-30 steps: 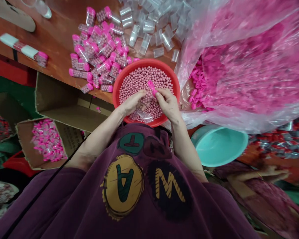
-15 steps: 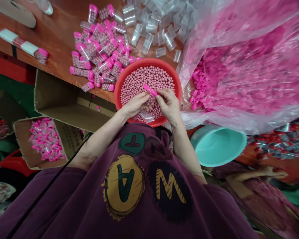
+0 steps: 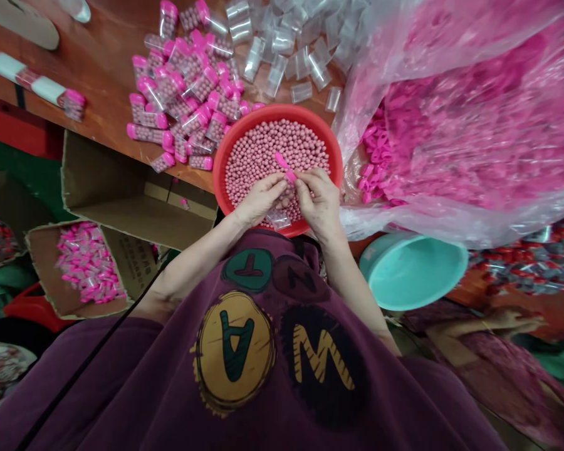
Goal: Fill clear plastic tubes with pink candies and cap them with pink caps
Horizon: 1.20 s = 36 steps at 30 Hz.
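A red basin (image 3: 220,164) holds many small round pink beads (image 3: 258,150). Above the beads, both my hands meet at a bright pink plastic cap (image 3: 282,161) with a long flap standing up from it. My right hand (image 3: 320,202) pinches the cap between thumb and fingers. My left hand (image 3: 259,202) closes its thumb and fingertips against the cap's other side. Whether a clear tube is also between the fingers is hidden. Below the hands, a clear plastic piece (image 3: 279,220) lies on the beads at the basin's near side.
Capped bead-filled tubes (image 3: 188,94) are heaped behind the basin, beside clear empty tubes (image 3: 282,41). A plastic bag of pink caps (image 3: 455,138) spreads rightward. Nearer are a turquoise basin (image 3: 416,272) and a co-worker's arm (image 3: 479,332). Cardboard boxes (image 3: 122,188) stand left.
My left hand's fingertips have come in against the pink cap. The cap's flap has tilted more upright. The whole view has shifted slightly.
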Available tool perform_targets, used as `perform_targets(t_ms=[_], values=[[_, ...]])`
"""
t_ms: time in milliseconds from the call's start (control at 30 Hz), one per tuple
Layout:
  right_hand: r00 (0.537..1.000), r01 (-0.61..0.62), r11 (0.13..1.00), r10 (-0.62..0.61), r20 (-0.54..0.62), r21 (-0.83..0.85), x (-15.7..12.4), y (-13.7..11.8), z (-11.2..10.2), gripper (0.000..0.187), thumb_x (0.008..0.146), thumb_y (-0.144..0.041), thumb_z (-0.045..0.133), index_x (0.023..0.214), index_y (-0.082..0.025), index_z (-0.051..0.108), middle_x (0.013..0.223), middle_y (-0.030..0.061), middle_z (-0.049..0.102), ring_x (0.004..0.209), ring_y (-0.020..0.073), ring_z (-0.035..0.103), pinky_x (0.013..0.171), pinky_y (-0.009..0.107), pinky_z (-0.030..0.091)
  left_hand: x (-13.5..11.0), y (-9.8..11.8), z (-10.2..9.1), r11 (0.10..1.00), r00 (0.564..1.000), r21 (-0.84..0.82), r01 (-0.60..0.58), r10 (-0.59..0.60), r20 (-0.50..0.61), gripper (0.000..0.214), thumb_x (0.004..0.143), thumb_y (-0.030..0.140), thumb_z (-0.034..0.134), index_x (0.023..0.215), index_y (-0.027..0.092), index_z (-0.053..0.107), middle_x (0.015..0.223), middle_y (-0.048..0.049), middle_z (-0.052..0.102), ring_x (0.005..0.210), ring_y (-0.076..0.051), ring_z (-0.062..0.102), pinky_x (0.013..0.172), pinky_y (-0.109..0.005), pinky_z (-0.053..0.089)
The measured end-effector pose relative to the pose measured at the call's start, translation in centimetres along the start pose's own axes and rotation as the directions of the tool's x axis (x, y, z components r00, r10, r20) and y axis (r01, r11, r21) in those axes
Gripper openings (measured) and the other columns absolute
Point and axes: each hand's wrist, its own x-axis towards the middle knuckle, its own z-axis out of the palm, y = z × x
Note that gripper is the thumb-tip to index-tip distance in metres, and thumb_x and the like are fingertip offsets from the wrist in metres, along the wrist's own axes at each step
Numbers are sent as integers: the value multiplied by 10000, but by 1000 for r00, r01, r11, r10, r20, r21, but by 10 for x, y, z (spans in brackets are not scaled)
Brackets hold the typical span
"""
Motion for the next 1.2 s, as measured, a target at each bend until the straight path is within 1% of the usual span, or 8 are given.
perform_targets(t_ms=[233, 333, 467, 600, 767, 933, 1033, 1200], values=[[998, 10, 1000, -9, -68, 16, -9, -18, -9, 370, 1152, -478, 511, 1277, -276, 794, 1160, 91, 781, 1098, 261, 739, 1009, 503, 649, -8, 19, 8, 990, 992, 102, -98, 90, 88, 244, 993, 380, 832, 998, 160, 726, 762, 32, 633, 598, -47, 557, 537, -164, 397], [991, -125, 983, 130, -32, 133, -4, -15, -10, 442, 1138, -603, 525, 1200, -277, 818, 1090, 64, 784, 1050, 240, 743, 994, 470, 652, -8, 28, 2, 979, 983, 175, -105, 76, 165, 291, 946, 422, 878, 974, 159, 757, 785, 11, 666, 595, -54, 555, 535, -191, 393], [950, -312, 910, 308, 60, 272, 15, 3, -2, 656, 1086, -812, 451, 1200, -272, 804, 989, 45, 765, 970, 221, 743, 919, 420, 668, -8, 31, -9, 959, 960, 285, -10, -70, 270, 255, 930, 380, 888, 897, 151, 782, 763, -12, 667, 583, -72, 548, 564, -236, 419], [944, -326, 895, 291, 154, 305, 24, 10, -1, 644, 1012, -851, 578, 1219, -266, 755, 1082, 49, 760, 1038, 225, 728, 967, 417, 653, -7, 26, -15, 982, 982, 181, 54, -86, 170, 221, 941, 368, 865, 916, 166, 778, 770, -18, 672, 620, -86, 579, 567, -230, 432], [978, -148, 981, 126, 168, 124, 5, -8, -13, 480, 1033, -672, 654, 1301, -275, 691, 1337, 111, 716, 1275, 321, 674, 1138, 560, 586, -2, 22, -15, 994, 993, 66, 84, -89, 74, 214, 949, 358, 837, 901, 166, 753, 729, -3, 663, 633, -95, 583, 605, -221, 477], [964, -47, 991, 78, 253, -126, -9, -6, -1, 808, 869, -563, 895, 1519, -222, 555, 1547, 193, 606, 1499, 450, 536, 1296, 720, 405, 3, 10, -8, 993, 995, 69, 92, -94, 30, 212, 993, 285, 767, 828, 161, 719, 747, -19, 703, 672, -105, 619, 643, -222, 478], [960, -55, 987, 95, 263, -153, -12, 2, 12, 908, 848, -517, 927, 1576, -195, 492, 1569, 222, 587, 1510, 458, 532, 1288, 721, 418, 4, 3, -3, 995, 995, 31, 98, -97, -29, 207, 1009, 234, 729, 816, 165, 705, 739, -11, 702, 661, -98, 614, 657, -216, 488], [977, -81, 990, 101, 188, -113, -16, 6, 23, 868, 875, -425, 843, 1607, -219, 425, 1578, 206, 595, 1484, 408, 575, 1234, 676, 502, 1, 2, -3, 994, 994, -18, 107, -108, -29, 223, 1023, 209, 701, 805, 163, 702, 732, -19, 701, 659, -94, 629, 670, -205, 513]])
